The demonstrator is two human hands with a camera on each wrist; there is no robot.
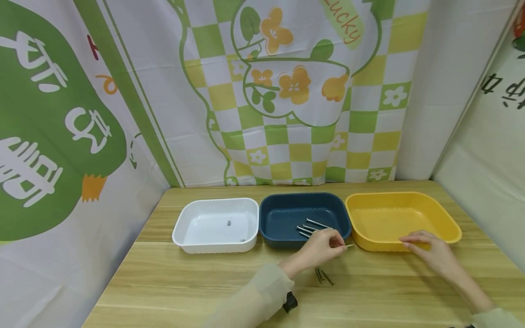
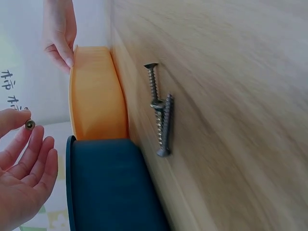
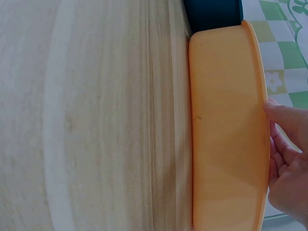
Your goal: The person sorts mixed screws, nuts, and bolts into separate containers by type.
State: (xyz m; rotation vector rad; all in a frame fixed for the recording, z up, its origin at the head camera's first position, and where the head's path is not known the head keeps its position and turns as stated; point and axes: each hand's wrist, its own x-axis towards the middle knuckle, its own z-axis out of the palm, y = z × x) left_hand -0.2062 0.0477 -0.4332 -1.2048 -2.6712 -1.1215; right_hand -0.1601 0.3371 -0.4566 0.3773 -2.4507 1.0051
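Observation:
My left hand (image 1: 317, 249) pinches a screw (image 2: 30, 124) between thumb and fingers, in front of the dark blue tray (image 1: 283, 242). Its round head with a recess faces the left wrist camera. At the front of the yellow tray (image 1: 381, 245), my right hand (image 1: 436, 257) grips the rim, thumb outside and fingers over the inner side. On the table below the left hand lie a few dark screws (image 1: 324, 276), touching one another in the left wrist view. Several long silvery screws (image 1: 317, 223) lie in the blue tray, partly hidden by the left hand.
To the left stands a white tray (image 1: 215, 248) holding small metal pieces (image 1: 229, 223). The three trays form a row along the back of the wooden table (image 1: 184, 287). Behind them hangs a patterned cloth (image 1: 287, 155), with more cloth at both sides.

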